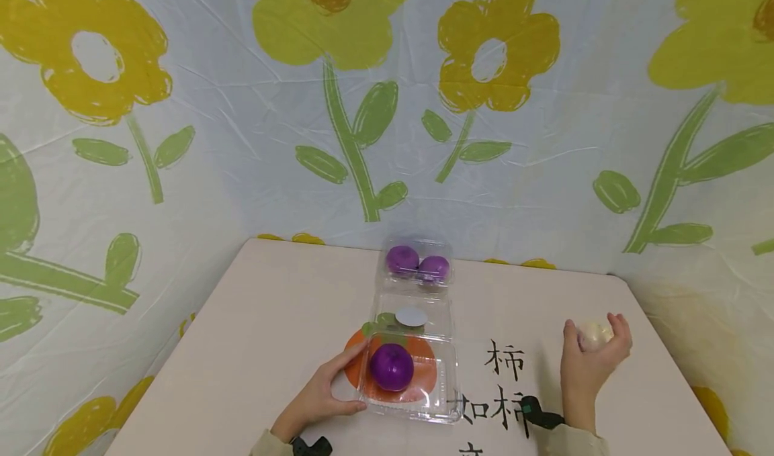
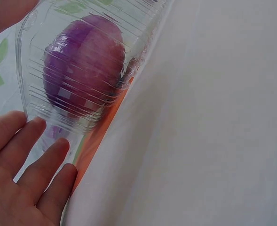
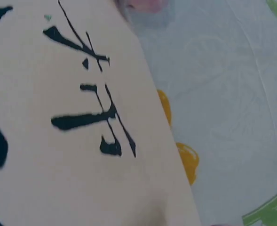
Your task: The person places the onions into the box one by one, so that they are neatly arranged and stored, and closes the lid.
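Observation:
A clear plastic clamshell box (image 1: 452, 375) lies opened out on the table. One glossy purple onion (image 1: 392, 367) sits in its near part. Two more purple onions (image 1: 418, 262) lie in the far part. My left hand (image 1: 323, 392) is at the left side of the near part, thumb toward the front corner. In the left wrist view its fingers (image 2: 42, 165) are spread, fingertips right at the ribbed plastic wall. Off to the right, my right hand (image 1: 589, 375) holds a pale, lumpy garlic bulb (image 1: 594, 335) between thumb and fingers, raised over the table.
A white oval label (image 1: 411, 316) is on the box's middle section. Beneath the near part, an orange persimmon picture (image 1: 357, 358) shows on the pale table (image 1: 254, 335). Black brush characters (image 1: 505, 360) run down beside the box. Flower-printed cloth (image 1: 242, 174) hangs behind and around the table.

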`<state>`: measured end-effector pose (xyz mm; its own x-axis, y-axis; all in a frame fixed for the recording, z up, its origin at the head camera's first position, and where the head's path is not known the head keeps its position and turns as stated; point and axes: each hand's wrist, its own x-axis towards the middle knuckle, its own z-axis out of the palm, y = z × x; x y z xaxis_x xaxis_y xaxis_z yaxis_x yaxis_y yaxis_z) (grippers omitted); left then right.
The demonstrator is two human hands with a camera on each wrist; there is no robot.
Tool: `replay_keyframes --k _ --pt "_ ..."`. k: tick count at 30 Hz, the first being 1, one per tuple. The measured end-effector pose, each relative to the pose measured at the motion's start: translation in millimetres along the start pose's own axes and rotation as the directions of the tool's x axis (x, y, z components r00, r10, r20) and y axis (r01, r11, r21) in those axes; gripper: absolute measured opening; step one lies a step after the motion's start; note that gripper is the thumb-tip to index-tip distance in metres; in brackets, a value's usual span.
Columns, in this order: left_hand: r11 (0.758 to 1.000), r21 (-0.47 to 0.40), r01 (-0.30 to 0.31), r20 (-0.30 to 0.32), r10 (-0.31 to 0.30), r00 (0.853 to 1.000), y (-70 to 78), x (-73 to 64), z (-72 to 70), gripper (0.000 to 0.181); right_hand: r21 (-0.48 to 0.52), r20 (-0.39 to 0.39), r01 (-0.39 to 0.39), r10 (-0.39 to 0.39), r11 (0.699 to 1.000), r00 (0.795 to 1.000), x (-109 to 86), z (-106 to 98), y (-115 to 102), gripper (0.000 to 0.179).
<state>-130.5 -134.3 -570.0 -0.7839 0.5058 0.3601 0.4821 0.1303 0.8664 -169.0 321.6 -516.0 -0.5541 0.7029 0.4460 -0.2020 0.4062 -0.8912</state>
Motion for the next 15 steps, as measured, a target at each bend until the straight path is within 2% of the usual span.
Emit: replay_keyframes --k 3,8,15 --pt "1.0 -0.003 0.014 0.002 -0.014 1.0 1.1 -0.2 0.2 0.093 -0.004 -0.013 -0.114 0.114 0.993 0.993 4.4 -8.6 9.9 0.078" --pt "1.0 0.001 0.025 0.005 -0.025 1.0 1.5 -0.3 -0.1 0.093 0.013 -0.001 -0.322 0.322 0.947 0.947 9.4 -15.9 22.5 0.096" --pt "1.0 0.0 0.007 0.004 -0.007 1.0 0.6 0.2 -0.5 0.094 0.099 0.056 -0.434 0.431 0.895 0.901 6.8 -17.8 36.5 0.101"
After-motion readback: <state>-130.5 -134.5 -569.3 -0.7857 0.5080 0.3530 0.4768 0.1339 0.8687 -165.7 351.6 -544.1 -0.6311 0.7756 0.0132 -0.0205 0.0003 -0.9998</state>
